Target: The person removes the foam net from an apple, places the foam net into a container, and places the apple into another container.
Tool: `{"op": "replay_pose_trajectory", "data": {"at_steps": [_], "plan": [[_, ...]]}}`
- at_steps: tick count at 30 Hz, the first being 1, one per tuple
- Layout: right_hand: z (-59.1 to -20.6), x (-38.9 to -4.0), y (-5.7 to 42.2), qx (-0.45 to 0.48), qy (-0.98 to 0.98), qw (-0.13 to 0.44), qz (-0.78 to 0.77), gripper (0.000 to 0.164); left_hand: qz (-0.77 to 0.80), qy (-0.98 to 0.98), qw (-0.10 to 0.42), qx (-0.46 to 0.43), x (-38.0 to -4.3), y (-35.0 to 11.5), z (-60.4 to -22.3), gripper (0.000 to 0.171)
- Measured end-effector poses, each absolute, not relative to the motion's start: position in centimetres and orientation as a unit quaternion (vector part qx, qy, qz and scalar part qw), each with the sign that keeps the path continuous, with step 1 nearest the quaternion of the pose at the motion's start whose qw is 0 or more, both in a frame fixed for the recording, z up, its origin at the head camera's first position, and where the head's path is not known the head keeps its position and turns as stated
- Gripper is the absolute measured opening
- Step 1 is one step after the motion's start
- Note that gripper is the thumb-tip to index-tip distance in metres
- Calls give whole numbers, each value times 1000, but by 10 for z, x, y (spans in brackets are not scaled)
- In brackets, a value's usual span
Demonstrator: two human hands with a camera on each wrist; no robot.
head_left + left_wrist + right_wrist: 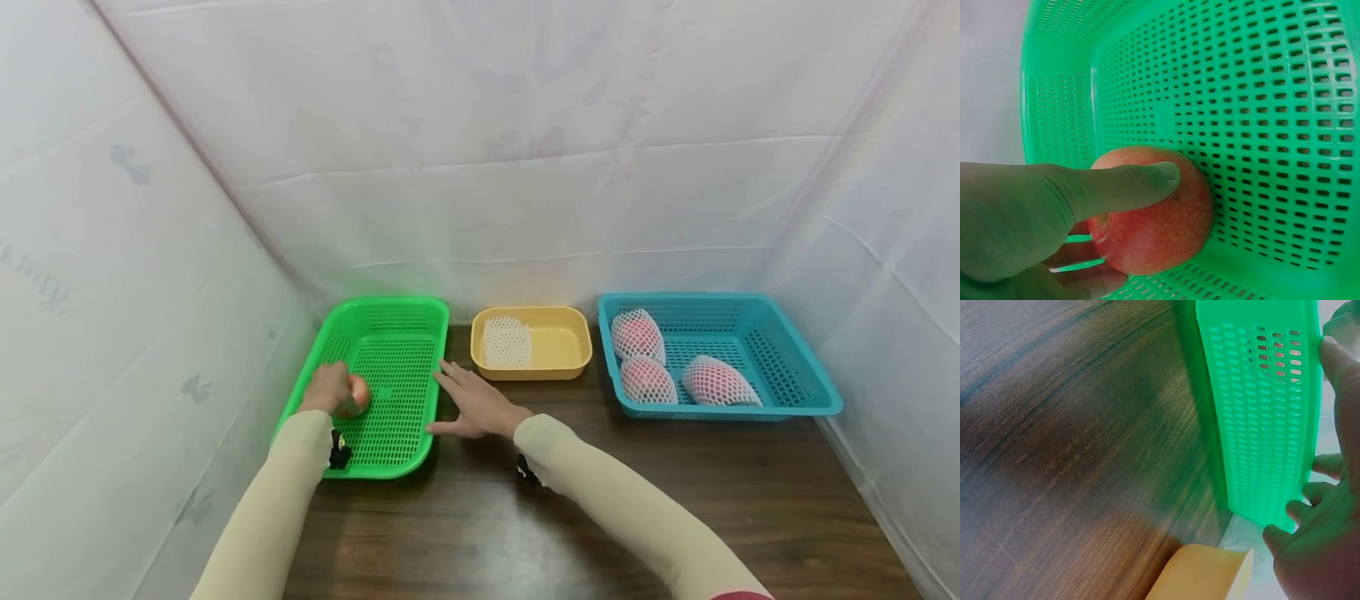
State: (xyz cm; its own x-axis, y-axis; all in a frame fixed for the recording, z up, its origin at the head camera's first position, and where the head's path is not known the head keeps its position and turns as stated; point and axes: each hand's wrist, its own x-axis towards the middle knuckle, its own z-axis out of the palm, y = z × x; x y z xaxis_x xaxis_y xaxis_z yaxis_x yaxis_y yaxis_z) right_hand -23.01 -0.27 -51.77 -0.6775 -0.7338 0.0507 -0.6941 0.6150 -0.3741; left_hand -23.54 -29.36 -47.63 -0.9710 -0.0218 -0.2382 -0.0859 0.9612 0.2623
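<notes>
Inside the green basket (393,358), my left hand (327,389) grips a bare red apple (362,393) near the left side. The left wrist view shows the thumb laid across the apple (1172,234), with the other fingers curled beneath and partly hidden. My right hand (476,404) has its fingers spread along the basket's right rim. From the right wrist view, the fingertips (1277,536) touch or lie very near the rim of the green basket (1260,425), and nothing is held there.
Right of the green basket stands a small yellow tray (558,342) holding a white foam net (507,343). Farther right, a blue basket (798,367) contains three pinkish fruits (718,382) in white foam nets. White curtains (525,208) enclose the dark wooden table (465,517).
</notes>
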Motion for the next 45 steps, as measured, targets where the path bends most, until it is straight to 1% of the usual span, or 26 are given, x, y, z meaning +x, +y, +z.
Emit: {"op": "replay_pose_trajectory", "data": {"at_steps": [3,11,14,17,21,33,35,38,42,45], "plan": [[-518,-230,-3,-402,896,47,-183,100,133,983,125,-31,-234,-297,-479,32],[-517,-230,-3,-396,898,55,-182,100,112,983,137,-47,-234,-301,-477,28],[-517,-230,-2,-398,897,54,-182,100,106,983,141,-47,-234,-301,-478,30],[-516,-229,-2,-399,897,54,-183,100,102,984,137,-44,-234,-301,-479,39],[-516,-229,-2,-397,898,56,-180,100,99,985,135,-41,-235,-302,-480,43],[-515,-228,-3,-401,898,46,-175,100,103,984,135,-49,-234,-303,-485,38],[-515,-229,-3,-402,899,46,-167,100,104,984,135,-48,-234,-303,-485,41],[-515,-229,-3,-407,901,41,-145,100,104,984,134,-46,-232,-303,-483,55],[-516,-232,-2,-412,903,23,-118,98,108,986,120,-34,-229,-303,-479,68],[-516,-234,1,-413,904,8,-111,97,114,988,103,-22,-227,-301,-475,66]]}}
